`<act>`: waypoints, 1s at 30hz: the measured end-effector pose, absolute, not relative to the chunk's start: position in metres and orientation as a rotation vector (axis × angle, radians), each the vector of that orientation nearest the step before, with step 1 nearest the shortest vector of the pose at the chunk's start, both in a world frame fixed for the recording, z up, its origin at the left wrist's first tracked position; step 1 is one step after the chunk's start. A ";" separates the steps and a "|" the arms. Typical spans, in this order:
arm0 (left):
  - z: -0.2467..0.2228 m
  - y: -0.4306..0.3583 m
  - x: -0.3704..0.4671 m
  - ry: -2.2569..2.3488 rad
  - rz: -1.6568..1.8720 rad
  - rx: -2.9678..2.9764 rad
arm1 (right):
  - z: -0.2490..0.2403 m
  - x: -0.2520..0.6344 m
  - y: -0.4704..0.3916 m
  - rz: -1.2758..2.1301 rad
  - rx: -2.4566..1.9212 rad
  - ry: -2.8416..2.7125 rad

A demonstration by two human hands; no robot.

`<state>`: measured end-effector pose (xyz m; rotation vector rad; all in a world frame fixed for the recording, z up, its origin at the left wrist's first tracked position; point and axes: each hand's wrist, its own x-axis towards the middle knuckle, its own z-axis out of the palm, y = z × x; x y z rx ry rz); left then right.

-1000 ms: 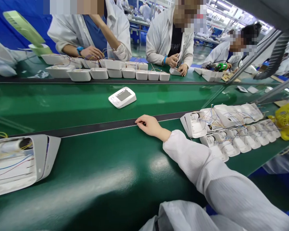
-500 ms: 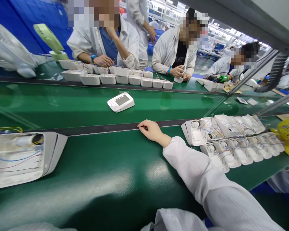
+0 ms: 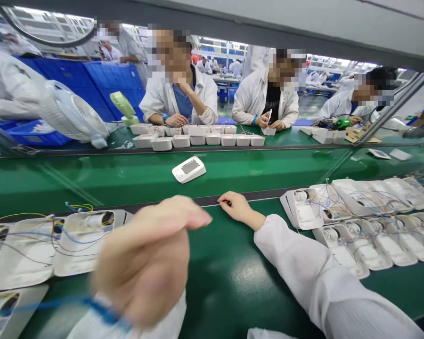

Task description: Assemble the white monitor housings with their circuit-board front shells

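Observation:
My left hand (image 3: 146, 256) is raised close to the camera, over the left side of the bench, and smeared by motion. Its fingers are bent, and what is inside them, if anything, does not show. At the bench's far edge rests my right hand (image 3: 236, 206), its fingers curled in and no object visible in them. Beyond both hands, a white device with a grey screen (image 3: 190, 169), which looks like a blood pressure monitor, lies on the green conveyor belt (image 3: 240, 169). Left of my left hand sit white plastic housings (image 3: 24, 254) with coloured wires.
More wired housings (image 3: 356, 242) stand in rows at the right of the green bench (image 3: 229, 287). Across the belt, co-workers in white coats sit behind a row of white housings (image 3: 198, 140). A white fan (image 3: 72, 113) and a green fan (image 3: 123, 104) stand far left.
My left hand has come into view at the lower left. The view has turned to the left, showing more housings there. My right hand stays at the bench edge with curled fingers.

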<state>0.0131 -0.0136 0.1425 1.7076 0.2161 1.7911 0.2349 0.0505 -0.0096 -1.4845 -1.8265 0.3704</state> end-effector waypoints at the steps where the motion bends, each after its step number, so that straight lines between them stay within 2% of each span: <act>1: 0.131 0.000 0.022 0.226 1.759 1.805 | -0.010 0.235 0.051 0.365 -1.477 -1.828; 6: 0.040 0.084 0.058 1.001 1.213 2.078 | -0.012 0.234 0.051 0.338 -1.465 -1.821; 10: -0.001 0.112 0.059 1.104 1.031 2.141 | -0.012 0.233 0.052 0.347 -1.476 -1.828; 18: 0.002 0.100 0.064 1.008 0.725 2.344 | -0.008 0.233 0.051 0.339 -1.529 -1.883; 30: 0.002 0.102 0.061 0.763 0.713 2.220 | -0.011 0.233 0.053 0.349 -1.501 -1.888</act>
